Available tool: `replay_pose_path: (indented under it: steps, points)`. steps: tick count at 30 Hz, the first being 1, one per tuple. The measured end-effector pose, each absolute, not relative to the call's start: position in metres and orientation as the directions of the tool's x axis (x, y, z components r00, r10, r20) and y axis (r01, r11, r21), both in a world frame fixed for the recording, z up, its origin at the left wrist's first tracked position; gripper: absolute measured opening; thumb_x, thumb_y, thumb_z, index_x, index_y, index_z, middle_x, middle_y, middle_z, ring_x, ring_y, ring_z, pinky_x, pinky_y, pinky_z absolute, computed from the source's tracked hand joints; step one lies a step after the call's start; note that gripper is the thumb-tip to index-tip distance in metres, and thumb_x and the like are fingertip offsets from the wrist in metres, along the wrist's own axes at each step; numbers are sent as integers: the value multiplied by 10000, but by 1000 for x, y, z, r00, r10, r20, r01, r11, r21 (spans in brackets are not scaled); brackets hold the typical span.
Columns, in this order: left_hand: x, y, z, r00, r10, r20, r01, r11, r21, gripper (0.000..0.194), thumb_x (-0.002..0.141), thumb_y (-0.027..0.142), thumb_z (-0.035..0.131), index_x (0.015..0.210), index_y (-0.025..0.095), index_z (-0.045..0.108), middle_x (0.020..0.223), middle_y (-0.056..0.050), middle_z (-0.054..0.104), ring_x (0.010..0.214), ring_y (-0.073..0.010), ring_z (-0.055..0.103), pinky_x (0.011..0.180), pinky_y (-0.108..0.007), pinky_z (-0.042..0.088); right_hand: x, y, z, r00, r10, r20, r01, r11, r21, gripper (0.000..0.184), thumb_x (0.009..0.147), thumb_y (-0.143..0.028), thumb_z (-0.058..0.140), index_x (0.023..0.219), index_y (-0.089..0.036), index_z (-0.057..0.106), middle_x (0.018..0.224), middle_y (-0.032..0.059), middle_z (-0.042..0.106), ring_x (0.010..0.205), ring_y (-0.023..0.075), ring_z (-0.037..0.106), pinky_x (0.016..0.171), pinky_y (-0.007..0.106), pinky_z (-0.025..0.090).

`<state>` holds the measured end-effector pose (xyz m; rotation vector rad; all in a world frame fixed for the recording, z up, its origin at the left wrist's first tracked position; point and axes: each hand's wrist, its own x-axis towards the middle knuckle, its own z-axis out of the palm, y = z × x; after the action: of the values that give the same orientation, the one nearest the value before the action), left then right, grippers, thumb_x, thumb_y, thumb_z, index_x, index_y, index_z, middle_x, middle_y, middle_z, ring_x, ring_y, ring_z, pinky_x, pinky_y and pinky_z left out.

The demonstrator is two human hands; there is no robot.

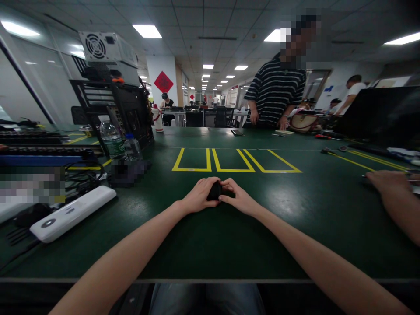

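Between my two hands sits a small, dark, rounded object (214,191), too dark for me to tell its kind. My left hand (202,194) wraps around its left side, thumb below and fingers over the top. From the right, my right hand (236,197) pinches its edge with thumb and fingertips. Both hands are low over the green tabletop (210,245), near its middle. Beyond them, yellow tape outlines (232,169) mark three boxes on the surface.
On the left lie a white power strip (78,212), cables, water bottles (111,140) and an open computer case (127,105). A co-worker's hand (390,181) reaches in at right. Across the table stands a person in a striped shirt (277,92), near a phone (236,132) and a bag (302,121).
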<state>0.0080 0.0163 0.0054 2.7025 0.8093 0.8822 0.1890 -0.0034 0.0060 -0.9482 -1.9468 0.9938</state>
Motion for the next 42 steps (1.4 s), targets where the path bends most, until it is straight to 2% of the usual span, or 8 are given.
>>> replay_pose_path:
  steps: [6,11,15,20,25,29,33,42]
  points:
    - [8,17,5,676,544,498,442,-839,317,603,671,291,591,1181,207,279,1133,-68,442,1056,-214,420,953,-386,263,187,2,4,-392,888,242,282,367,-887,195,782,-353,448,930,-227,437,856,-4,541,845,153,528,750,304,409]
    - [9,17,4,670,543,507,446,-840,309,611,666,292,598,1177,196,278,1129,-72,444,1051,-211,423,946,-378,274,185,4,0,-389,882,265,299,393,-870,259,790,-356,433,1007,-217,408,816,-2,535,803,150,526,735,312,408]
    - [9,17,5,675,543,499,443,-840,314,597,671,297,591,1173,206,282,1129,-71,446,1051,-214,427,945,-390,276,186,2,1,-412,874,258,341,410,-846,229,806,-351,404,981,-207,440,912,26,538,872,169,517,767,338,400]
    - [8,17,5,670,547,502,446,-837,317,579,676,295,584,1167,203,292,1124,-75,450,1052,-220,430,939,-398,278,188,-2,3,-449,844,293,321,459,-828,237,766,-298,494,982,-236,420,974,8,532,961,169,496,833,339,374]
    - [8,17,5,665,549,506,448,-835,318,593,668,299,593,1171,206,291,1120,-73,454,1047,-225,432,930,-401,288,185,-1,2,-404,877,261,328,405,-853,191,806,-367,405,941,-232,410,841,-2,550,814,153,539,733,318,416]
    - [8,17,5,667,544,508,444,-839,316,594,674,298,589,1176,208,285,1114,-70,457,1045,-222,434,931,-400,289,182,-1,1,-381,886,266,351,404,-845,212,817,-383,375,962,-231,400,831,2,537,774,148,535,699,308,427]
    - [8,17,5,669,547,504,446,-837,316,591,676,301,588,1176,206,288,1116,-74,455,1045,-223,435,933,-407,286,182,-3,2,-401,875,272,378,428,-821,252,827,-366,359,1038,-229,365,859,15,527,784,153,532,718,328,423]
    - [8,19,2,663,549,509,453,-836,310,596,670,294,593,1175,200,290,1127,-76,449,1050,-217,432,933,-395,287,187,-2,3,-417,832,365,358,520,-775,212,761,-276,496,958,-234,428,938,7,493,931,162,488,832,343,381]
